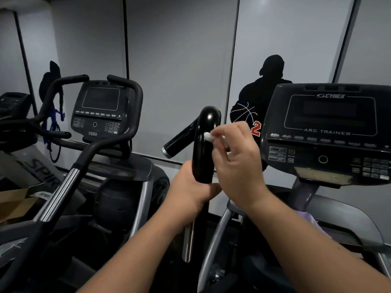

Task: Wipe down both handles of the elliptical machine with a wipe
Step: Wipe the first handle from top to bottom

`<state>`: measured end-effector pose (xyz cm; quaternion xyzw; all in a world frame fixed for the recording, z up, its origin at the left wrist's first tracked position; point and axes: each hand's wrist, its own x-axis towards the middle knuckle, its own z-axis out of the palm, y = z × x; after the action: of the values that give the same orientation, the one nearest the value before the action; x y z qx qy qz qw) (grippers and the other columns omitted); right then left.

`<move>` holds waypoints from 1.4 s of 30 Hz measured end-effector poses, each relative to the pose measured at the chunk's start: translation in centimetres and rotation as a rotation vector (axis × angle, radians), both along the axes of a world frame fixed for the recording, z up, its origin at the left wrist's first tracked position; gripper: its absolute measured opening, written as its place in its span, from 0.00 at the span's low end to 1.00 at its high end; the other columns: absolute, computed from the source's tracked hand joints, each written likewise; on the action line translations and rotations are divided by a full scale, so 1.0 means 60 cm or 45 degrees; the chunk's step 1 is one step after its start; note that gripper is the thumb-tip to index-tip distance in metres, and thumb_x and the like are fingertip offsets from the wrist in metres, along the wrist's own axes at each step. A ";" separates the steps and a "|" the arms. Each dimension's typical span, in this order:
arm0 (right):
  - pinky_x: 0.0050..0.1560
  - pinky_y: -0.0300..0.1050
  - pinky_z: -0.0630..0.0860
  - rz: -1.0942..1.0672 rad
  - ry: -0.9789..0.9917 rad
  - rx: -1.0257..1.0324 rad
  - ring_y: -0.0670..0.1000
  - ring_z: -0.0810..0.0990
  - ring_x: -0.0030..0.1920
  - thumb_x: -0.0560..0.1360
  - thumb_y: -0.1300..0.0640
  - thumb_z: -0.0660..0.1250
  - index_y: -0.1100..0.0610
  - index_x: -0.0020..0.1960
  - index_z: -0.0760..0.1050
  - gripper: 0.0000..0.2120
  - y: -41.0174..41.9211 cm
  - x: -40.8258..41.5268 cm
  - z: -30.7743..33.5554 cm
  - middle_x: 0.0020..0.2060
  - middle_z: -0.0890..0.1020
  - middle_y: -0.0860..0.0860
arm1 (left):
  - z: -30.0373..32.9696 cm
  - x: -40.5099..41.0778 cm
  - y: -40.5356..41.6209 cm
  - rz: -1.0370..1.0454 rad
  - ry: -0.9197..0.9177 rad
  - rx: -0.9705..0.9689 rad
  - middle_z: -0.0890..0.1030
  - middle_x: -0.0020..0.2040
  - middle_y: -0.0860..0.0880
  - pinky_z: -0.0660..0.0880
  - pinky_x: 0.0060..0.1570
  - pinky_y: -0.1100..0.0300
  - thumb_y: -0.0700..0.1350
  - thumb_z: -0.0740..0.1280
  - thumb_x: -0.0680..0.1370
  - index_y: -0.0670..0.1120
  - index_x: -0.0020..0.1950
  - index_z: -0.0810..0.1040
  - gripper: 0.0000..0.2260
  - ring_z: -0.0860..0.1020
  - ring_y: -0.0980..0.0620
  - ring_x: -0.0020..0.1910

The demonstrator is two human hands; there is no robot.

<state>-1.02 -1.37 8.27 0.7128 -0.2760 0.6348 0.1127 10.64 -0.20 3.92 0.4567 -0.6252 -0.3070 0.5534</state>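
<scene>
We stand among dark gym machines set before a grey panelled wall (179, 60) that carries a black basketball-player silhouette (260, 96). To our right is the console (325, 134) marked Arc Trainer, the machine we are working on; to our left a second machine's console (99, 108) sits between its own curved bars. In the middle rises the glossy black handle (203, 149) of our machine, upright, with a short branch angling off to the left that ends in a silver ring.

Our left hand (190, 189) is wrapped around the handle's stem just under the black grip, fingers curled tight, steadying it. Our right hand (234, 157) pinches a small white wipe (207, 136) between thumb and fingertips and presses it against the right face of the grip, a little below its rounded top.

We judge the job to be partway through the first handle at best: the wipe covers only a small patch, and the lower grip under our left hand and the side branch look untouched by it now. The machine's other handle is out of view, so we cannot tell its state; we take it as left to do
</scene>
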 end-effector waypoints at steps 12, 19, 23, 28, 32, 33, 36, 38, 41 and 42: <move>0.47 0.49 0.76 0.035 -0.139 0.187 0.52 0.76 0.47 0.72 0.69 0.65 0.54 0.48 0.77 0.11 0.029 0.002 -0.069 0.42 0.78 0.46 | -0.033 0.002 0.026 -0.005 0.097 0.069 0.82 0.38 0.48 0.78 0.39 0.45 0.50 0.76 0.62 0.53 0.50 0.77 0.19 0.79 0.53 0.38; 0.41 0.45 0.76 0.097 -0.049 0.220 0.51 0.74 0.41 0.72 0.72 0.67 0.60 0.46 0.78 0.09 0.035 -0.007 -0.080 0.44 0.72 0.50 | -0.028 0.008 0.035 -0.191 0.089 0.070 0.81 0.38 0.53 0.74 0.40 0.57 0.37 0.73 0.67 0.55 0.52 0.79 0.18 0.78 0.54 0.39; 0.35 0.53 0.74 -0.029 0.300 0.160 0.54 0.72 0.41 0.74 0.68 0.66 0.63 0.44 0.77 0.02 0.060 -0.009 -0.123 0.43 0.72 0.52 | -0.007 0.060 0.045 -0.567 0.321 0.235 0.80 0.43 0.45 0.76 0.43 0.61 0.32 0.63 0.64 0.40 0.59 0.77 0.23 0.78 0.52 0.41; 0.38 0.53 0.73 -0.079 0.191 0.064 0.56 0.73 0.40 0.77 0.67 0.66 0.65 0.43 0.77 0.05 0.041 -0.013 -0.073 0.40 0.74 0.56 | 0.063 0.068 0.026 -0.346 0.327 0.033 0.82 0.56 0.37 0.76 0.59 0.47 0.46 0.66 0.77 0.37 0.63 0.78 0.18 0.80 0.43 0.53; 0.34 0.50 0.66 -0.114 0.635 0.258 0.53 0.66 0.34 0.77 0.64 0.64 0.57 0.39 0.69 0.10 0.074 0.002 -0.109 0.34 0.69 0.51 | 0.103 0.032 0.019 0.131 -0.196 -0.102 0.81 0.40 0.51 0.74 0.42 0.56 0.64 0.68 0.76 0.47 0.46 0.78 0.19 0.78 0.53 0.39; 0.34 0.51 0.65 -0.105 0.718 0.221 0.55 0.66 0.35 0.76 0.64 0.66 0.57 0.39 0.69 0.09 0.077 -0.002 -0.112 0.35 0.70 0.53 | 0.113 0.026 0.019 0.199 -0.298 -0.119 0.79 0.41 0.54 0.72 0.40 0.58 0.65 0.69 0.75 0.49 0.47 0.77 0.19 0.77 0.55 0.39; 0.34 0.51 0.70 -0.180 0.390 0.249 0.57 0.72 0.36 0.77 0.60 0.66 0.57 0.41 0.71 0.07 0.049 -0.017 -0.074 0.35 0.74 0.54 | 0.145 0.015 0.013 0.371 -0.535 -0.128 0.78 0.46 0.56 0.74 0.44 0.56 0.67 0.70 0.72 0.50 0.57 0.73 0.24 0.78 0.56 0.47; 0.33 0.51 0.73 -0.221 0.528 0.237 0.54 0.71 0.33 0.76 0.63 0.65 0.56 0.40 0.73 0.06 0.054 -0.010 -0.072 0.32 0.72 0.51 | 0.154 0.013 0.002 0.383 -0.637 -0.140 0.79 0.53 0.54 0.73 0.51 0.57 0.65 0.71 0.73 0.50 0.67 0.69 0.30 0.79 0.49 0.55; 0.33 0.50 0.65 -0.080 0.943 0.149 0.53 0.67 0.34 0.75 0.65 0.67 0.58 0.41 0.74 0.06 0.081 -0.007 -0.131 0.33 0.70 0.52 | 0.150 0.019 -0.012 0.261 -0.816 -0.210 0.74 0.72 0.50 0.68 0.63 0.59 0.60 0.69 0.77 0.62 0.80 0.51 0.38 0.74 0.45 0.68; 0.33 0.51 0.64 -0.099 1.001 0.092 0.53 0.67 0.35 0.75 0.65 0.67 0.58 0.41 0.73 0.06 0.079 -0.009 -0.130 0.34 0.71 0.53 | 0.150 0.023 -0.016 0.203 -0.835 -0.241 0.73 0.73 0.52 0.68 0.67 0.58 0.60 0.68 0.77 0.66 0.79 0.51 0.36 0.74 0.47 0.69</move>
<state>-1.56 3.39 0.44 0.8940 -0.2609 0.2987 0.2087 12.00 -1.16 12.90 0.5251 -0.7577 -0.0405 0.3853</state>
